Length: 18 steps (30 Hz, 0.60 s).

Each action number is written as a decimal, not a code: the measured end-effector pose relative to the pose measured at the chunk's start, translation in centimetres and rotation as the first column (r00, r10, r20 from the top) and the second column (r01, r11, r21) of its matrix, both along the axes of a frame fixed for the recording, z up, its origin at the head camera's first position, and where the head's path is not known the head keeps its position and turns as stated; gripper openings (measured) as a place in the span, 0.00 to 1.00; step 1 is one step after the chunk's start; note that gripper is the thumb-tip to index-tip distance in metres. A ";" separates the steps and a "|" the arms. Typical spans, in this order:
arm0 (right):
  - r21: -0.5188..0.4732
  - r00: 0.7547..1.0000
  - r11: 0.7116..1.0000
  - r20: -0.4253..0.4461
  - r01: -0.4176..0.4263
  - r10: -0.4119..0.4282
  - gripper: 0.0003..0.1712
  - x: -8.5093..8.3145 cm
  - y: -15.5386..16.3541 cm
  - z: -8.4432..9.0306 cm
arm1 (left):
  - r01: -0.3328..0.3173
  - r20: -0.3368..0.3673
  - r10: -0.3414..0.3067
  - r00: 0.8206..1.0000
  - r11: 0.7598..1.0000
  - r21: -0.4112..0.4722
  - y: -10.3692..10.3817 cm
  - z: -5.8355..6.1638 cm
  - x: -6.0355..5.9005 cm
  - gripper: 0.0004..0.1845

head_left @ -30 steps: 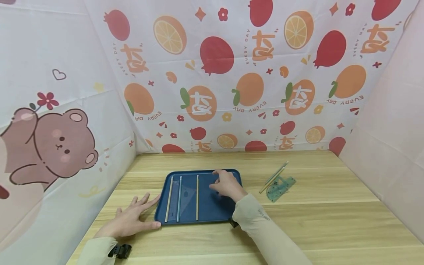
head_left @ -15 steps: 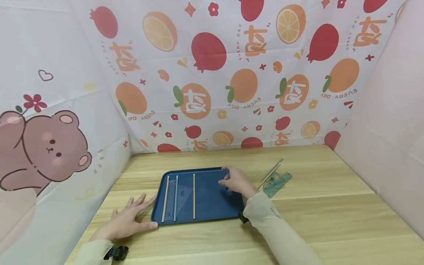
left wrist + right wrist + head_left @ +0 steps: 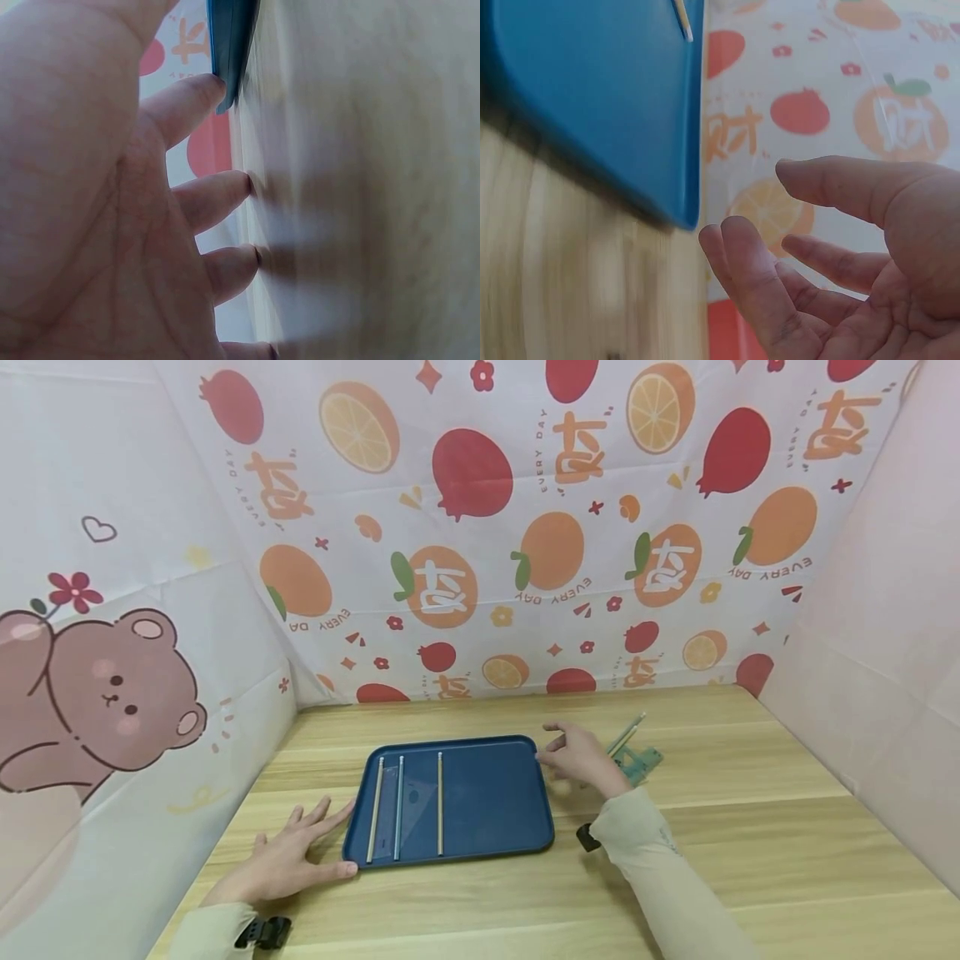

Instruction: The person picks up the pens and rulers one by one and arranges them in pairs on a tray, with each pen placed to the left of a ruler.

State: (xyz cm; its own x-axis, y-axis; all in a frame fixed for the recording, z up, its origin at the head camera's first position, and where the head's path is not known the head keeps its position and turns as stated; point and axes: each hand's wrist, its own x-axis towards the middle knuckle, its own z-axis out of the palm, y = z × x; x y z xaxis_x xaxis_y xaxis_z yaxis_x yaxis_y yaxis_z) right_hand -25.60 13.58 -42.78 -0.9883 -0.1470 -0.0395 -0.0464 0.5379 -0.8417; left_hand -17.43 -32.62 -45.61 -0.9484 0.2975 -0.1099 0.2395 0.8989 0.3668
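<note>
Head view: tray [image 3: 480,793] beside right grip [image 3: 581,758]

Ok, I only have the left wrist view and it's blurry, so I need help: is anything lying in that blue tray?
Observer: Yes, three thin sticks lie side by side in the blue tray, with a clear set square among them.
Operator: Where is the right hand?
Observer: The right hand hovers open just past the tray's far right corner, holding nothing.
Operator: Anything outside the tray?
Observer: More sticks and a green protractor ruler lie on the table, right of that hand.
</note>
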 end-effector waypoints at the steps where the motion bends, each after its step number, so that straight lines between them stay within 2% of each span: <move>1: 0.003 1.000 1.000 -0.002 0.003 -0.003 0.36 0.0 0.4 0.0 | 0.001 -0.004 -0.001 1.000 1.000 0.002 0.0 0.0 0.0 0.54; 8: -0.013 1.000 1.000 0.019 0.024 -0.024 0.38 -0.2 3.1 -0.2 | -0.001 -0.009 0.001 1.000 1.000 0.012 0.1 0.1 0.1 0.54; 12: 0.011 0.999 0.999 0.013 0.038 -0.038 0.38 -0.1 4.4 -0.6 | 0.003 -0.015 -0.003 1.000 1.000 0.012 0.0 0.0 0.1 0.53; 18: 0.017 1.000 0.999 0.003 0.028 -0.028 0.39 0.2 6.2 -1.1 | 0.005 -0.014 -0.004 1.000 1.000 0.019 -0.1 -0.1 0.1 0.53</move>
State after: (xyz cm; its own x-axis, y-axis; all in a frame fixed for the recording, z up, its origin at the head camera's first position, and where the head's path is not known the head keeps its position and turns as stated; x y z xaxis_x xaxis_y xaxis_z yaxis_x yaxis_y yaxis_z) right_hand -25.42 19.79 -43.90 -0.9920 -0.1182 -0.0452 -0.0280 0.5532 -0.8326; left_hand -17.31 -32.68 -45.66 -0.9485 0.3037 -0.0905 0.2489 0.8907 0.3804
